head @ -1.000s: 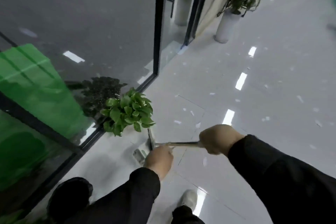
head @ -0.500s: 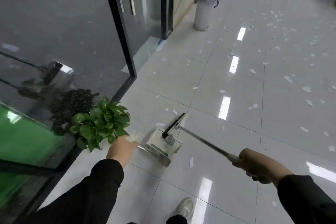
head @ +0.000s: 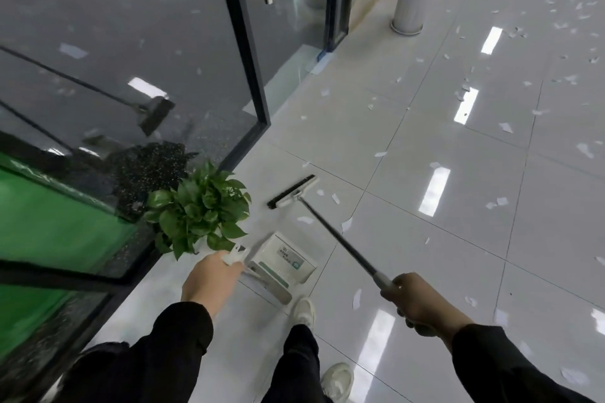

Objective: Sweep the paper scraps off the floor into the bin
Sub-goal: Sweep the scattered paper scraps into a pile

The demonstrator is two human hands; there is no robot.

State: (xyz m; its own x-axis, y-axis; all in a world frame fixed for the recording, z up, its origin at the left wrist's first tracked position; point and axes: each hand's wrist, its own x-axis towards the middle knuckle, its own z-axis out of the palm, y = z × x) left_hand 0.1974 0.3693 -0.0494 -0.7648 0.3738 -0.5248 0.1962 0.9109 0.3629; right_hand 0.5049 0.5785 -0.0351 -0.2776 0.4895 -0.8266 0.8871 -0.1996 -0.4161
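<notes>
head view: right hand [head: 420,303] grips the long dark-handled broom [head: 292,192], left hand [head: 209,278] clutches the white plastic dustpan [head: 283,260]. white paper scraps [head: 346,225] litter the glossy tiles; next, probably drag them panward.

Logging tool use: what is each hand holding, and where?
Right hand grips the broom at its handle's upper end; left hand grips the dustpan by its handle.
</notes>
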